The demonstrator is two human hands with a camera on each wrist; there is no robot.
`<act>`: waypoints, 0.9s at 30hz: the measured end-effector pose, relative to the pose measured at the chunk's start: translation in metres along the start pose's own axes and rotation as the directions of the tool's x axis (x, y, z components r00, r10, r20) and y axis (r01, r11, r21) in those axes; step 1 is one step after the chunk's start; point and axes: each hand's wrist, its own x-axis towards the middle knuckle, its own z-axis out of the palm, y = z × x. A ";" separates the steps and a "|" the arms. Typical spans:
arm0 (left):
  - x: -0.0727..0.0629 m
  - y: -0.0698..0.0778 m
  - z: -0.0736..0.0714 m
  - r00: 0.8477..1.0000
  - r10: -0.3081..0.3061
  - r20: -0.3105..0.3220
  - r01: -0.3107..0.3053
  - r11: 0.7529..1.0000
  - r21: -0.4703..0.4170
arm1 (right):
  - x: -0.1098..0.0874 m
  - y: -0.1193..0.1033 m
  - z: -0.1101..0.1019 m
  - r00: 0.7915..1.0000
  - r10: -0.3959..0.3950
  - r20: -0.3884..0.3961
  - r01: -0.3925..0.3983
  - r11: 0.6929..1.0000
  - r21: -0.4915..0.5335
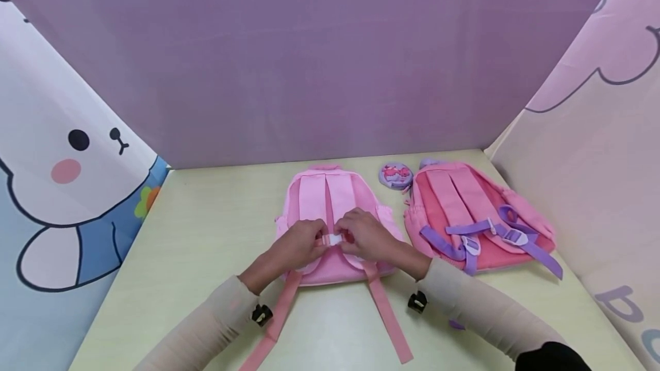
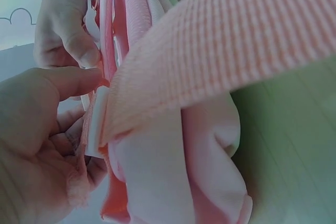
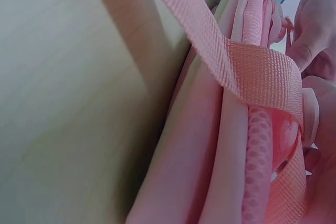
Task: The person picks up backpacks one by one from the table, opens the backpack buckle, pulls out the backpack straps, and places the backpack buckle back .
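A light pink backpack [image 1: 340,271] lies on the table with its shoulder straps facing up. Across its middle runs a short chest strap with a white buckle [image 1: 334,239]. My left hand [image 1: 301,243] pinches the strap at the buckle's left side. From the other side, my right hand [image 1: 367,237] pinches the buckle's right end, thumb and fingers close together. Seen from the left wrist, a ribbed pink webbing strap [image 2: 226,40] crosses in front, beside a white plastic adjuster [image 2: 97,121]. Another webbing strap [image 3: 262,74] loops over the mesh padding in the right wrist view.
Right of it lies a second, darker pink backpack [image 1: 448,188] with purple straps and white buckles. A small round purple pouch [image 1: 395,176] sits between the bags at the back. Two loose pink strap tails [image 1: 389,316] trail toward the front. Printed panels enclose the pale table [image 1: 206,210].
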 end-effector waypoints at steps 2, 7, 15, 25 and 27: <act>0.000 0.000 0.000 1.000 0.012 -0.003 -0.012 1.000 0.007 | 0.000 0.000 0.000 1.000 0.003 0.003 -0.003 1.000 -0.001; 0.001 -0.001 0.000 0.999 0.051 -0.010 -0.051 0.999 0.011 | 0.001 0.000 0.000 1.000 -0.012 -0.002 0.012 1.000 0.002; 0.000 0.001 -0.002 0.999 0.033 -0.015 -0.033 0.999 0.015 | 0.003 0.003 0.002 1.000 -0.006 -0.010 0.006 1.000 0.017; 0.001 -0.001 0.001 0.999 0.038 -0.018 -0.038 0.999 0.009 | 0.002 0.003 0.002 1.000 -0.003 -0.014 0.003 1.000 0.017; 0.001 -0.001 0.002 0.999 0.036 -0.016 -0.036 0.999 0.007 | 0.002 0.003 0.003 1.000 -0.005 -0.023 0.005 1.000 0.007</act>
